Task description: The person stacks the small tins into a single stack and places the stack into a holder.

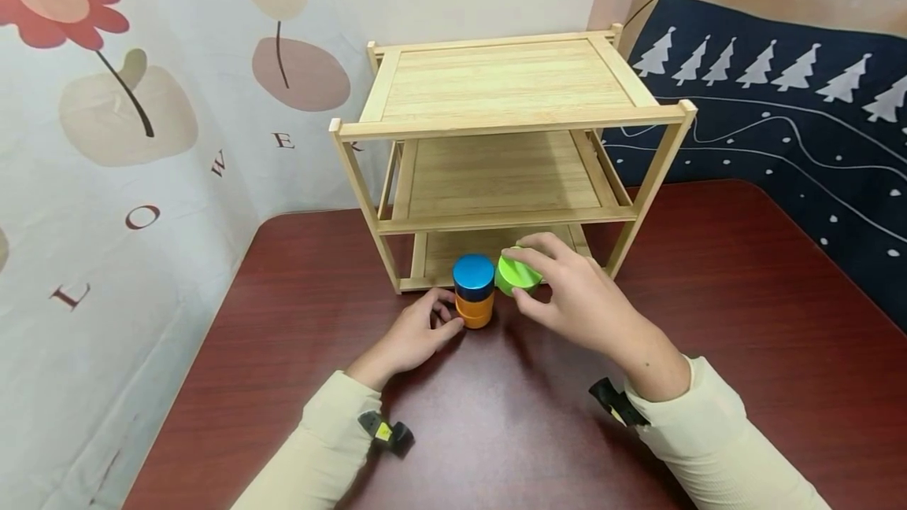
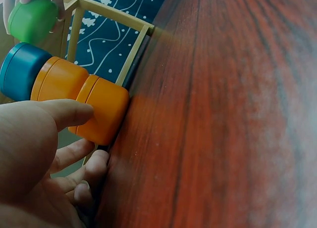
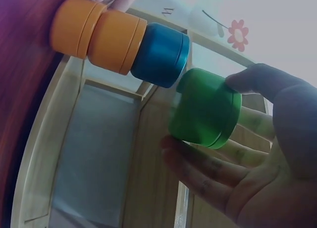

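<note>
Two orange tins stand stacked on the table, the lower orange tin [image 2: 110, 109] under the upper orange tin [image 3: 115, 41]. A blue tin [image 1: 473, 272] sits on top of them. My left hand [image 1: 411, 335] holds the lower orange tin, with the thumb on its near side and the other fingers curled at the opposite side. Beside the blue tin, my right hand [image 1: 584, 297] grips a green tin [image 3: 204, 108] between thumb and fingers. The green tin is raised off the table and tilted, its side close to the blue tin.
Directly behind the stack stands a three-tier light wooden shelf [image 1: 496, 123], its lowest board partly hidden by the tins and my right hand. The dark red-brown table [image 1: 283, 290] meets a flower-print cloth [image 1: 170, 179] at left and a navy tree-print cloth [image 1: 751, 109] at right.
</note>
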The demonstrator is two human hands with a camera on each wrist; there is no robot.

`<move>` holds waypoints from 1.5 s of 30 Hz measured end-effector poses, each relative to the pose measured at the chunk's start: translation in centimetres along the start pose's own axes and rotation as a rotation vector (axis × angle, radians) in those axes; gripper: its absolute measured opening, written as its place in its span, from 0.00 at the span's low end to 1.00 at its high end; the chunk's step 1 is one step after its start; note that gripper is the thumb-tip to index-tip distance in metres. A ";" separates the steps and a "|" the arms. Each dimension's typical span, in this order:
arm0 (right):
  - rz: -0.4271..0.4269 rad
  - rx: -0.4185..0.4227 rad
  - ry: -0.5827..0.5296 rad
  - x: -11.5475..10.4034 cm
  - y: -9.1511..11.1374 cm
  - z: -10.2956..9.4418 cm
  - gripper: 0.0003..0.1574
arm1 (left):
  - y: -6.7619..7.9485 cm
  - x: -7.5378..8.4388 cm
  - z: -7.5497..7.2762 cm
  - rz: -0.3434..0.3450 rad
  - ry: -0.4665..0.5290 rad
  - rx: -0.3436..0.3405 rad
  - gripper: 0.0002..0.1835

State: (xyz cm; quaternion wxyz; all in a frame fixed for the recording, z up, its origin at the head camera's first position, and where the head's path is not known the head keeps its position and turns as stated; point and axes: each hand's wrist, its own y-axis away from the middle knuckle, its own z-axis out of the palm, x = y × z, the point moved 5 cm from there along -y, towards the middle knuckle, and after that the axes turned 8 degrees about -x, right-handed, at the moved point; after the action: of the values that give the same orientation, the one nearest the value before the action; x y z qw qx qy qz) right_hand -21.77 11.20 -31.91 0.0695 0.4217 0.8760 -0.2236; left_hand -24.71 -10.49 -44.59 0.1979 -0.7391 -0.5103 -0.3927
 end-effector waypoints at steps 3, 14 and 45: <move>-0.012 0.016 -0.007 -0.1 0.0 -0.1 0.28 | 0.0 -0.1 0.0 0.004 -0.001 0.002 0.19; -0.011 0.063 -0.059 -0.7 -0.8 -0.5 0.27 | 0.0 0.1 0.0 -0.003 0.006 -0.002 0.19; -0.063 0.060 -0.095 -1.7 -3.1 1.0 0.26 | 0.0 -0.1 0.0 0.024 0.006 0.009 0.18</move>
State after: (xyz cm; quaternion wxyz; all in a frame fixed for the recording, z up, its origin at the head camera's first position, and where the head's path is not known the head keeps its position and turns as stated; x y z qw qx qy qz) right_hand -23.13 7.86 -31.22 0.0914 0.3845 0.8775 -0.2715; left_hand -24.71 -10.56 -44.64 0.2073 -0.7431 -0.5026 -0.3901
